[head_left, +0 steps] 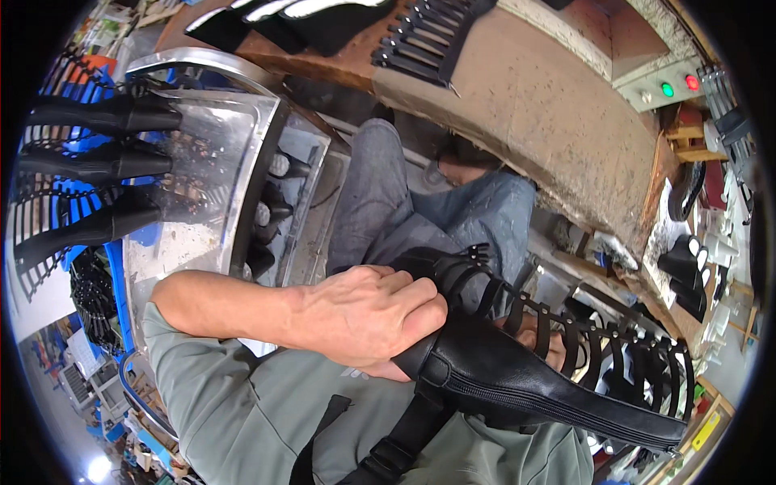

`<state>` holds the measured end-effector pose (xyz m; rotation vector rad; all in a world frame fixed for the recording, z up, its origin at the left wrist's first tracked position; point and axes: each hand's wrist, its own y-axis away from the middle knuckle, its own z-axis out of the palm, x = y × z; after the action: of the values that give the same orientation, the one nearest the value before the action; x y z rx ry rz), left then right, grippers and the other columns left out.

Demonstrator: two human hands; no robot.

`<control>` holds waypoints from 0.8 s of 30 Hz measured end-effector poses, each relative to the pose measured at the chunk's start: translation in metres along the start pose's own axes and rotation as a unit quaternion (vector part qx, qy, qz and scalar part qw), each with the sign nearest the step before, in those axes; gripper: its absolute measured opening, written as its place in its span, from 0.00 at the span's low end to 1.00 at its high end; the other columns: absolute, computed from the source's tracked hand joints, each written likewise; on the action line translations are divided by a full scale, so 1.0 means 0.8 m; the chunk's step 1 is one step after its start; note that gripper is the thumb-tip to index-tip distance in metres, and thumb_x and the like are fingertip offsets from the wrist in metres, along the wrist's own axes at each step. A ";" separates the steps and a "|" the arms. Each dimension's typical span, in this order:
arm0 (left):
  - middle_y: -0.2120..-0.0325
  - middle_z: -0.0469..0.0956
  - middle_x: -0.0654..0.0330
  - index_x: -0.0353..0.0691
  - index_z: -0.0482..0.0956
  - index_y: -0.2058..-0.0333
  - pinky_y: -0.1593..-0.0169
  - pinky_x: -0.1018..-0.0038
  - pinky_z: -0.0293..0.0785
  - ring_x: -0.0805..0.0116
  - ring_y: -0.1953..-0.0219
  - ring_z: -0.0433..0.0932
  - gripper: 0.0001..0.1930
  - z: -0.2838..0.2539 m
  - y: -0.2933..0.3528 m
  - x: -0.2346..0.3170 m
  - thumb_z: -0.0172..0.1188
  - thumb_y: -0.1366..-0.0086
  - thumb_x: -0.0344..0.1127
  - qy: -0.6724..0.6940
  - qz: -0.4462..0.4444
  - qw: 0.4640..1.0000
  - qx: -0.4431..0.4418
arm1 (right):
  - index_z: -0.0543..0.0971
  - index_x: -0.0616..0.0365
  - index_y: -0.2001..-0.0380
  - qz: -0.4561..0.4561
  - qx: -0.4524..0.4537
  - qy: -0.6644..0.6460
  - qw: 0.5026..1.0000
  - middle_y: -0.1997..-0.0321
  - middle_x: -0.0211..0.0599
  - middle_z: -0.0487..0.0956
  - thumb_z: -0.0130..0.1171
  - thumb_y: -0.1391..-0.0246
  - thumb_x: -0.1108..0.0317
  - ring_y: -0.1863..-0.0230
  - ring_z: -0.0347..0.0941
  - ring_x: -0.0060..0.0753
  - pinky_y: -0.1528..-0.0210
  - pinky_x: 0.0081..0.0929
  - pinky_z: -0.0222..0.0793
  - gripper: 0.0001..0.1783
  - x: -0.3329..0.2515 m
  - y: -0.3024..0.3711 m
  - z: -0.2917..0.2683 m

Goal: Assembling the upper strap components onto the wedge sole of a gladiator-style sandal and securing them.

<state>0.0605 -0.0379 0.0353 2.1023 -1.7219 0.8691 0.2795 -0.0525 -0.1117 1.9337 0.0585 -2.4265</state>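
A tall black leather boot (pixel 501 364) lies across my lap, with a zipper along its near side and a row of studded straps along its far side. My left hand (pixel 376 315) is closed round its narrower left end, knuckles up. Through the straps (pixel 594 347) part of my right hand (pixel 541 335) shows, its fingers bent against the boot's far side. The rest of that hand is hidden by the leather. The boot's shaft stretches right to a wide top edge.
Several similar black boots (pixel 105 162) lie on a clear-topped metal stand (pixel 218 121) at left, with more shoes (pixel 271 202) below. Ahead runs a worn brown workbench (pixel 517 105) with black pieces and a strap row (pixel 428 40). A panel with green and red lights (pixel 667 87) stands far right.
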 end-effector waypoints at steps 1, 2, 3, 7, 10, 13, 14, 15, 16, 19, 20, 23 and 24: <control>0.72 0.67 0.57 0.32 0.68 0.64 0.72 0.71 0.72 0.63 0.73 0.76 0.35 -0.002 -0.002 -0.001 0.73 0.65 0.50 -0.016 0.010 1.000 0.000 | 0.76 0.69 0.63 0.012 0.006 -0.014 1.000 0.70 0.56 0.78 0.57 0.54 0.60 0.74 0.77 0.46 0.74 0.32 0.75 0.21 -0.004 0.005 -0.002; 0.72 0.67 0.57 0.32 0.68 0.64 0.72 0.71 0.72 0.63 0.73 0.76 0.35 -0.001 -0.005 -0.002 0.73 0.65 0.50 -0.010 0.012 1.000 -0.001 | 0.76 0.70 0.64 0.022 0.012 -0.028 0.999 0.70 0.56 0.78 0.57 0.54 0.60 0.74 0.77 0.46 0.74 0.32 0.75 0.21 -0.008 0.009 -0.005; 0.71 0.68 0.56 0.32 0.68 0.64 0.72 0.70 0.72 0.61 0.73 0.76 0.34 0.000 -0.008 -0.002 0.73 0.64 0.50 -0.001 0.002 1.000 0.000 | 0.76 0.70 0.64 0.031 0.018 -0.041 0.999 0.70 0.56 0.78 0.57 0.54 0.59 0.74 0.77 0.46 0.74 0.32 0.75 0.22 -0.014 0.013 -0.007; 0.71 0.71 0.53 0.33 0.69 0.63 0.69 0.66 0.74 0.55 0.70 0.77 0.34 -0.022 -0.036 -0.035 0.73 0.61 0.52 0.042 -0.066 0.996 -0.041 | 0.76 0.70 0.64 0.023 0.034 -0.089 0.995 0.71 0.56 0.79 0.57 0.55 0.58 0.75 0.77 0.45 0.74 0.31 0.75 0.23 -0.053 0.000 -0.013; 0.64 0.78 0.52 0.33 0.73 0.59 0.58 0.66 0.75 0.58 0.60 0.79 0.32 -0.078 -0.067 -0.054 0.69 0.52 0.54 0.189 -0.185 0.964 -0.017 | 0.76 0.70 0.65 0.010 0.033 -0.126 0.991 0.71 0.56 0.79 0.57 0.55 0.57 0.76 0.77 0.45 0.75 0.30 0.76 0.23 -0.084 -0.002 -0.018; 0.59 0.78 0.60 0.31 0.71 0.50 0.49 0.74 0.68 0.74 0.56 0.73 0.28 -0.065 -0.063 -0.068 0.60 0.37 0.50 0.474 -0.129 0.870 0.046 | 0.76 0.71 0.65 0.008 0.026 -0.168 0.985 0.71 0.56 0.79 0.57 0.55 0.56 0.76 0.77 0.45 0.75 0.30 0.76 0.24 -0.110 -0.010 -0.018; 0.60 0.78 0.60 0.30 0.72 0.51 0.50 0.74 0.68 0.72 0.57 0.73 0.29 -0.052 -0.061 -0.069 0.56 0.36 0.54 0.485 -0.137 0.861 0.076 | 0.76 0.71 0.65 0.014 0.028 -0.184 0.982 0.71 0.56 0.79 0.57 0.55 0.56 0.76 0.77 0.45 0.75 0.29 0.76 0.24 -0.115 -0.007 -0.018; 0.60 0.78 0.59 0.30 0.73 0.51 0.50 0.74 0.68 0.72 0.56 0.73 0.29 -0.052 -0.061 -0.069 0.54 0.35 0.55 0.466 -0.165 0.868 0.054 | 0.76 0.71 0.65 0.022 0.031 -0.201 0.979 0.72 0.56 0.79 0.57 0.55 0.55 0.77 0.77 0.45 0.76 0.29 0.76 0.25 -0.118 -0.004 -0.019; 0.59 0.78 0.58 0.30 0.73 0.51 0.50 0.74 0.68 0.73 0.56 0.72 0.30 -0.051 -0.060 -0.070 0.52 0.34 0.56 0.448 -0.194 0.872 0.031 | 0.76 0.71 0.65 0.031 0.036 -0.218 0.975 0.72 0.56 0.79 0.57 0.55 0.55 0.77 0.77 0.45 0.76 0.29 0.76 0.25 -0.120 0.000 -0.020; 0.59 0.78 0.57 0.29 0.74 0.52 0.50 0.74 0.67 0.72 0.55 0.72 0.31 -0.031 -0.043 -0.068 0.51 0.34 0.57 0.431 -0.211 0.875 0.060 | 0.77 0.71 0.66 0.017 0.068 -0.245 0.967 0.70 0.56 0.79 0.59 0.57 0.53 0.77 0.78 0.41 0.76 0.27 0.75 0.27 -0.145 0.001 0.017; 0.59 0.78 0.57 0.29 0.74 0.52 0.50 0.74 0.67 0.72 0.55 0.72 0.31 -0.031 -0.050 -0.069 0.51 0.34 0.57 0.436 -0.210 0.873 0.052 | 0.77 0.71 0.66 0.019 0.078 -0.244 0.966 0.70 0.56 0.79 0.59 0.57 0.53 0.77 0.78 0.41 0.76 0.27 0.75 0.27 -0.150 0.002 0.016; 0.59 0.78 0.57 0.29 0.75 0.53 0.50 0.74 0.67 0.72 0.55 0.72 0.30 -0.035 -0.069 -0.063 0.49 0.33 0.56 0.489 -0.160 0.855 0.062 | 0.78 0.68 0.71 0.020 0.024 -0.116 0.993 0.68 0.52 0.80 0.67 0.60 0.53 0.71 0.78 0.36 0.67 0.25 0.75 0.25 -0.175 0.013 0.011; 0.58 0.77 0.56 0.28 0.73 0.52 0.49 0.73 0.67 0.70 0.55 0.72 0.30 -0.036 -0.072 -0.064 0.47 0.32 0.55 0.480 -0.168 0.859 0.050 | 0.78 0.68 0.71 0.026 0.028 -0.119 0.992 0.68 0.52 0.80 0.67 0.60 0.53 0.71 0.78 0.36 0.67 0.25 0.75 0.25 -0.180 0.012 0.011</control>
<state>0.1026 0.0333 0.0351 1.4748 -0.7668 1.5379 0.3037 -0.0618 0.0302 1.6284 -0.0667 -2.6305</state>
